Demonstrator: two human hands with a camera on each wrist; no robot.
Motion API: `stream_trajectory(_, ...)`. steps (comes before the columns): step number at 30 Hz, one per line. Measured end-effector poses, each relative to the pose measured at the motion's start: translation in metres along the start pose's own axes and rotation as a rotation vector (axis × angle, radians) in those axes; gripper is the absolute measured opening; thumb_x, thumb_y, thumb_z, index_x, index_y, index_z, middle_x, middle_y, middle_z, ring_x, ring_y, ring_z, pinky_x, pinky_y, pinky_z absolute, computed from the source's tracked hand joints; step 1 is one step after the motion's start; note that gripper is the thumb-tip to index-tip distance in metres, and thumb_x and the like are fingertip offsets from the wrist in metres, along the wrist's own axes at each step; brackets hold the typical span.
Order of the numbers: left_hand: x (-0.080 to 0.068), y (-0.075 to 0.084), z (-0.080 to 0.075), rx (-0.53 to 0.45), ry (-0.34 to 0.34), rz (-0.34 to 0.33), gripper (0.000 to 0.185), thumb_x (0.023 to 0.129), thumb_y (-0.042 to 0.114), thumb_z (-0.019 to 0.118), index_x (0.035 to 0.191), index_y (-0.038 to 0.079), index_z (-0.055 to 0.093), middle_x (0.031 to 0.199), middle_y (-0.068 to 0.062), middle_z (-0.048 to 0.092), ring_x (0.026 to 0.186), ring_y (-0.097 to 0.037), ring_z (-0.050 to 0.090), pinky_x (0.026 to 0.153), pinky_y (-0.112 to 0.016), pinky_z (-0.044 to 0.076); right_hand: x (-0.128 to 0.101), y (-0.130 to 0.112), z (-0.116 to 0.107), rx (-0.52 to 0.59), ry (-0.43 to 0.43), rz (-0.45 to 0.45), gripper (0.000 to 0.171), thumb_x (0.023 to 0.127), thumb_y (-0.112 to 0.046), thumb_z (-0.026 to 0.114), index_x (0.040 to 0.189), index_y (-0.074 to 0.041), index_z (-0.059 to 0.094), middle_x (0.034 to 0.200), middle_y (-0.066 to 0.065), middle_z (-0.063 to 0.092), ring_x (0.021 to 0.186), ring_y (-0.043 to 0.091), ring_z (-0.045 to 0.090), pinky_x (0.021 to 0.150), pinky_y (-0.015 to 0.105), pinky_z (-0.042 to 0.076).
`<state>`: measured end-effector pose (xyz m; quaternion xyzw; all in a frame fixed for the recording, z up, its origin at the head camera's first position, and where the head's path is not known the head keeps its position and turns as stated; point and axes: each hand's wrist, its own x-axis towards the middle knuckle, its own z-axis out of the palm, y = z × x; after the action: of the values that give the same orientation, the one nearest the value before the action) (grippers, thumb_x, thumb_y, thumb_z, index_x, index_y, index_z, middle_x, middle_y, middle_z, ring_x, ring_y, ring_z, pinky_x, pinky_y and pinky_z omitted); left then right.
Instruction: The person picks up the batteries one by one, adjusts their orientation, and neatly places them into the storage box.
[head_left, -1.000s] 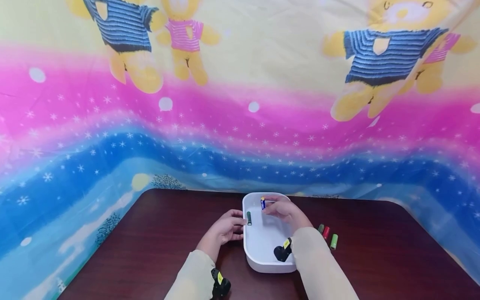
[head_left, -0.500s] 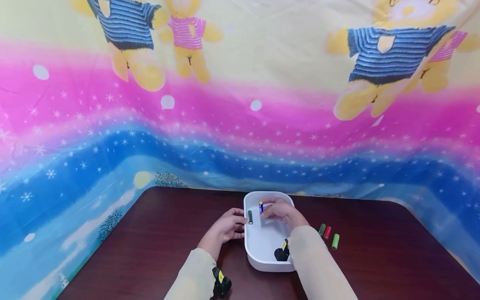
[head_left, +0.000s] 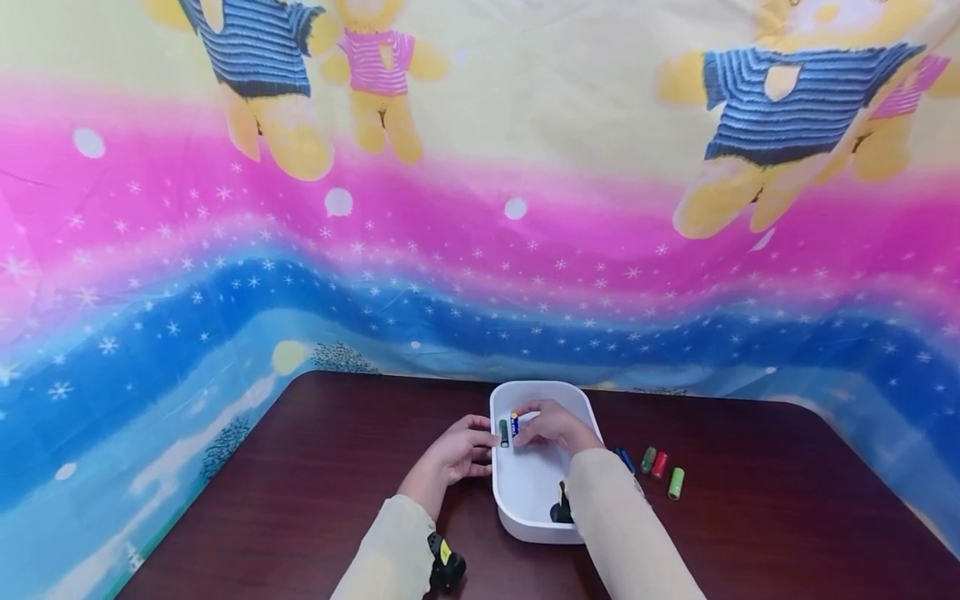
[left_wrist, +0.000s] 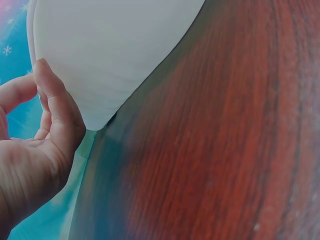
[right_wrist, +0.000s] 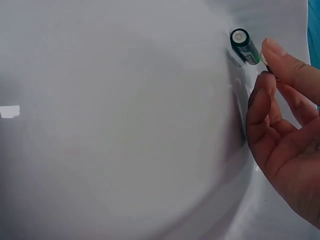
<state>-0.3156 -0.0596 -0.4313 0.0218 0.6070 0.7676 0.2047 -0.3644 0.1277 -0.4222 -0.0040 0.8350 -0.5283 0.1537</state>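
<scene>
My right hand (head_left: 553, 427) is inside a white plastic tray (head_left: 517, 521), pinching a blue battery with a yellow end (head_left: 515, 426) between thumb and fingers. Right beside it, a dark green battery (head_left: 503, 433) lies by the tray's left wall; the right wrist view shows the green battery (right_wrist: 245, 46) close to the thumb tip, with most of the held battery hidden by the fingers. My left hand (head_left: 459, 450) is at the tray's left side. There, the left wrist view shows the left hand (left_wrist: 42, 130) pinching the rim between its fingertips.
To the right of the tray lie several batteries: a blue one (head_left: 626, 461) partly hidden by the sleeve, a dark green one (head_left: 648, 460), a red one (head_left: 660, 465) and a light green one (head_left: 677, 483). A patterned curtain (head_left: 450, 250) hangs behind the dark wooden table (head_left: 337, 450).
My right hand has moved left and slightly down with the blue battery, bringing it beside the green one. The blue battery outside the tray has come into view. My left hand stays at the rim.
</scene>
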Motion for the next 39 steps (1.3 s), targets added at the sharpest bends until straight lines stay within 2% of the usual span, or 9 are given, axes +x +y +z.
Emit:
stream_trajectory(6, -0.001, 0.0, 0.0, -0.005, 0.003, -0.001, 0.038, 0.083, 0.002, 0.058, 0.116, 0.005, 0.04, 0.091, -0.015, 0.058, 0.065, -0.014, 0.056, 0.053, -0.027, 0.051, 0.0, 0.003, 0.001, -0.037, -0.005, -0.02, 0.049, 0.063, 0.004, 0.079, 0.107, -0.001, 0.06, 0.072, 0.008, 0.059, 0.06, 0.016, 0.053, 0.055, 0.025, 0.045)
stream_trajectory(10, -0.002, 0.0, 0.0, -0.005, -0.003, 0.004, 0.037, 0.082, 0.002, 0.059, 0.114, 0.006, 0.04, 0.089, -0.014, 0.058, 0.066, -0.014, 0.056, 0.054, -0.027, 0.052, -0.001, 0.005, 0.002, -0.101, 0.001, -0.057, 0.046, 0.062, 0.001, 0.081, 0.104, -0.003, 0.062, 0.066, 0.005, 0.058, 0.057, 0.014, 0.051, 0.053, 0.024, 0.043)
stream_trajectory(14, -0.002, 0.0, 0.0, -0.001, 0.0, 0.004, 0.04, 0.082, 0.002, 0.059, 0.117, 0.004, 0.039, 0.088, -0.013, 0.058, 0.066, -0.014, 0.056, 0.054, -0.027, 0.052, -0.001, 0.006, 0.005, -0.156, 0.012, -0.09, 0.045, 0.063, -0.002, 0.081, 0.104, -0.004, 0.063, 0.063, 0.003, 0.056, 0.055, 0.013, 0.05, 0.052, 0.024, 0.042)
stream_trajectory(17, -0.002, 0.0, 0.001, 0.0, 0.001, -0.001, 0.041, 0.083, 0.002, 0.058, 0.118, 0.004, 0.038, 0.086, -0.011, 0.058, 0.066, -0.014, 0.056, 0.054, -0.027, 0.052, 0.0, 0.007, 0.007, -0.209, 0.023, -0.097, 0.046, 0.064, -0.005, 0.082, 0.106, -0.005, 0.063, 0.068, 0.003, 0.058, 0.057, 0.014, 0.05, 0.054, 0.024, 0.042)
stream_trajectory(25, -0.001, 0.001, -0.001, 0.014, -0.013, 0.001, 0.04, 0.083, 0.003, 0.059, 0.117, 0.005, 0.039, 0.081, -0.007, 0.055, 0.066, -0.013, 0.055, 0.054, -0.026, 0.051, 0.006, 0.009, 0.009, -0.316, 0.056, -0.114, 0.047, 0.063, -0.012, 0.085, 0.105, -0.005, 0.065, 0.059, 0.0, 0.048, 0.052, 0.013, 0.043, 0.048, 0.023, 0.035)
stream_trajectory(32, -0.002, 0.001, 0.0, 0.017, -0.012, 0.0, 0.039, 0.083, 0.003, 0.059, 0.117, 0.004, 0.039, 0.079, -0.006, 0.055, 0.066, -0.014, 0.054, 0.053, -0.026, 0.051, 0.003, 0.006, 0.011, -0.327, 0.057, -0.077, 0.05, 0.064, -0.012, 0.084, 0.109, -0.006, 0.064, 0.068, 0.002, 0.051, 0.06, 0.014, 0.046, 0.053, 0.025, 0.038)
stream_trajectory(39, -0.002, 0.001, 0.001, 0.019, -0.009, 0.001, 0.04, 0.083, 0.003, 0.059, 0.118, 0.004, 0.039, 0.08, -0.006, 0.056, 0.066, -0.013, 0.055, 0.054, -0.027, 0.052, 0.0, 0.004, 0.01, -0.321, 0.044, -0.063, 0.055, 0.063, -0.009, 0.083, 0.114, -0.006, 0.062, 0.086, 0.005, 0.061, 0.07, 0.016, 0.053, 0.063, 0.026, 0.042)
